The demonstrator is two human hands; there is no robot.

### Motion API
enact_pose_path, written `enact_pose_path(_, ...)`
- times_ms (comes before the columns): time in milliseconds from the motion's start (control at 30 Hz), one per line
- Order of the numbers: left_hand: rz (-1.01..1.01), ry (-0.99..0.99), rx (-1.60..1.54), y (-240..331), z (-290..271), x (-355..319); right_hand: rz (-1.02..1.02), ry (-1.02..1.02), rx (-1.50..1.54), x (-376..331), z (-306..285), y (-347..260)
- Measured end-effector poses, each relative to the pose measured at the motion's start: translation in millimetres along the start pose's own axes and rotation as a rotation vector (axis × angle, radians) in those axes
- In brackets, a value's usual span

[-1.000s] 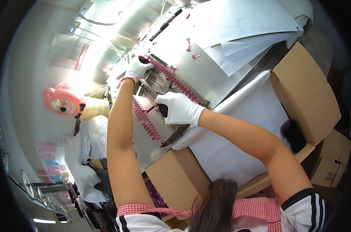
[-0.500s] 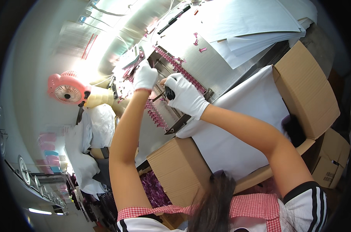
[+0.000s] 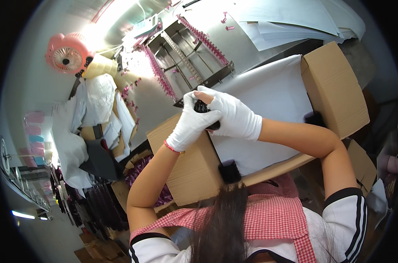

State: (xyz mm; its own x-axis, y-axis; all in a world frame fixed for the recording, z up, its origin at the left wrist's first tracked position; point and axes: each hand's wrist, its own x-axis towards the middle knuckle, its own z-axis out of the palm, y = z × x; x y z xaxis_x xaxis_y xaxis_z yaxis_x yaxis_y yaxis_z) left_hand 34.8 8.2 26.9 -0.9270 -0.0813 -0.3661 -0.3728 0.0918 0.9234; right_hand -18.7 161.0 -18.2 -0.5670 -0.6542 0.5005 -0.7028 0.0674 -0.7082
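White gloves cover both hands, which meet in the middle of the view above the near edge of a metal frame. My left hand (image 3: 186, 125) and my right hand (image 3: 235, 115) close around a small bundle of glossy black pieces (image 3: 201, 106). The fingers hide most of the bundle, so its exact kind does not show. A bare right thumb tip pokes out of its glove. Beyond the hands lies the metal frame (image 3: 181, 50) with crossbars, its two long sides lined with small pink-purple pieces (image 3: 205, 41). The middle bar carries a paler row.
An open cardboard box (image 3: 335, 92) lined with white sheet stands in front of me. Stacked white sheets (image 3: 291, 26) lie at the far right. A pink fan (image 3: 67, 55) is at left. Loose pink pieces (image 3: 229, 28) are scattered on the steel table (image 3: 247, 57).
My hands have come back from over the metal frame toward me and closed together on the black bundle, which was in my right hand. My view has shifted, uncovering the frame.
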Motion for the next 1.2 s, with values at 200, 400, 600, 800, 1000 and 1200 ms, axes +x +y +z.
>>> enact_pose_path(200, -0.074, -0.342, 0.335, -41.0, 9.1, -22.1, -0.157, -0.24, -0.074, -41.0, -47.1, 14.0)
enact_pose_path(400, 0.047, -0.715, 0.959, -89.6, 23.8, -18.3, -0.322, -0.062, -0.391, -10.4, -54.1, 49.2)
enact_pose_path(600, -0.091, -0.856, 1.023, -121.5, 31.8, -6.6, -0.392, -0.214, -0.477, 51.5, -29.2, 56.7)
enact_pose_path(800, -0.259, -0.604, 1.077, -135.2, 52.8, -14.9, -0.28, -0.291, -0.574, 87.4, -2.4, 63.4)
enact_pose_path(1000, -0.296, -0.298, 1.191, -130.7, 69.9, -21.8, -0.363, -0.588, -0.783, 107.4, 11.2, 84.3)
enact_pose_path(1200, -0.105, -0.03, 0.884, -105.0, 50.0, -32.0, -0.505, -0.349, -0.706, 146.7, -9.3, 56.4)
